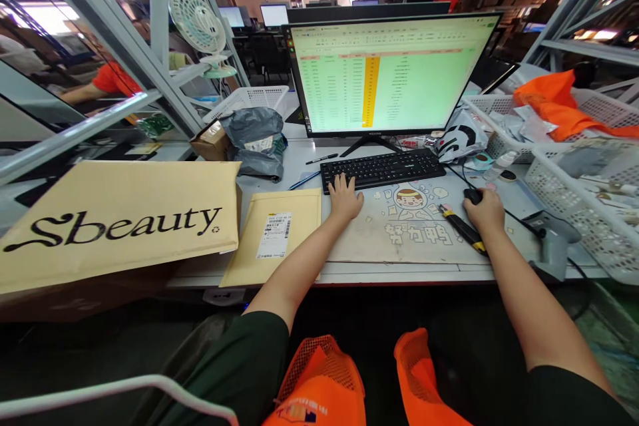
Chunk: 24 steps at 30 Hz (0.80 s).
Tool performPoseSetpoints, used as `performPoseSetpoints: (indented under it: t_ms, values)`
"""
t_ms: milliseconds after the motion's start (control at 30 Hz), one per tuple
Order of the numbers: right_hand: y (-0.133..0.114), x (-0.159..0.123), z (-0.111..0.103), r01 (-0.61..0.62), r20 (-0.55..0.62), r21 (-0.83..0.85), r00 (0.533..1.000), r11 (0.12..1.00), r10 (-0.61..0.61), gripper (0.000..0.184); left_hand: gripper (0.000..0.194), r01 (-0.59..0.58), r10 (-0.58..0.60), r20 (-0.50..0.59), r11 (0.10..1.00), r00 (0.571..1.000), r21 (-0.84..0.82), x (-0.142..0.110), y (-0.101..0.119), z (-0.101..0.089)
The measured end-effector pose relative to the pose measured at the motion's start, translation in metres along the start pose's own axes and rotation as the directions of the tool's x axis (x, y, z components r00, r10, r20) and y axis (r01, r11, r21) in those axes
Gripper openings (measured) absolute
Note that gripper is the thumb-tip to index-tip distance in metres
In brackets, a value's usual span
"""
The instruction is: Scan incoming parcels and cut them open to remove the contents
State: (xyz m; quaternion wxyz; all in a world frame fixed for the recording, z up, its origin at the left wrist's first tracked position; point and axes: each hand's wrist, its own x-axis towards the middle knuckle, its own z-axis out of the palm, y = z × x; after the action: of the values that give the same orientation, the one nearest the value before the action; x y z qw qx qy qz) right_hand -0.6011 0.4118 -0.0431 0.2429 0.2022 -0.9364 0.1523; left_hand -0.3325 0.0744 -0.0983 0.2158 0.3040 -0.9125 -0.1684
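Note:
My left hand (344, 198) lies with its fingers spread on the left end of the black keyboard (389, 169). My right hand (484, 208) is wrapped over a black computer mouse (472, 196). Behind the keyboard a monitor (399, 80) shows a spreadsheet with an orange column. Between my forearms, on a printed desk mat (369, 239), lies a yellow and black utility knife (464, 229), close to my right hand. A padded envelope (247, 246) with a white label (273, 235) sits left of my left forearm.
A large "Sbeauty" parcel (124, 186) juts out at the left. Grey plastic packaging (255, 140) and pens (304, 180) lie left of the keyboard. At the right are a barcode scanner (555, 246) and white baskets (574, 213). A small fan (198, 21) hangs on the metal frame.

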Motion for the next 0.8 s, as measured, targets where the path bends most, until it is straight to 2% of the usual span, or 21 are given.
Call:
performPoseSetpoints:
  t_ms: [233, 433, 533, 600, 667, 733, 800]
  values:
    - [0.003, -0.002, 0.004, 0.099, -0.045, 0.043, 0.994, 0.994, -0.097, 0.05, 0.064, 0.004, -0.004, -0.019, 1.0, 1.0, -0.002, 0.0, -0.001, 0.005]
    - [0.005, -0.001, 0.007, 0.091, -0.041, 0.042, 0.995, 0.995, -0.089, 0.05, 0.063, 0.013, -0.013, -0.029, 1.0, 1.0, 0.006, 0.003, -0.003, 0.005]
    - [0.003, -0.002, 0.005, 0.085, -0.024, 0.05, 0.996, 0.995, -0.084, 0.051, 0.059, -0.014, 0.014, -0.036, 1.0, 0.999, 0.009, -0.001, 0.003, 0.0]
    - [-0.001, -0.003, 0.001, 0.09, -0.029, 0.063, 0.996, 0.994, -0.088, 0.055, 0.055, -0.07, 0.07, -0.01, 0.997, 0.997, 0.011, -0.011, 0.007, -0.011]
    - [-0.005, -0.004, -0.003, 0.085, -0.051, 0.082, 0.995, 0.993, -0.081, 0.058, 0.051, -0.123, 0.123, 0.061, 0.992, 0.991, 0.002, -0.029, 0.004, -0.031]
    - [-0.008, -0.004, -0.006, 0.067, -0.084, 0.111, 0.995, 0.992, -0.058, 0.059, 0.049, -0.119, 0.121, 0.134, 0.993, 0.984, -0.023, -0.055, -0.015, -0.058]
    - [-0.007, -0.002, -0.009, 0.06, -0.125, 0.145, 0.991, 0.988, -0.042, 0.059, 0.05, -0.016, 0.021, 0.128, 0.999, 0.992, -0.037, -0.089, -0.052, -0.086]
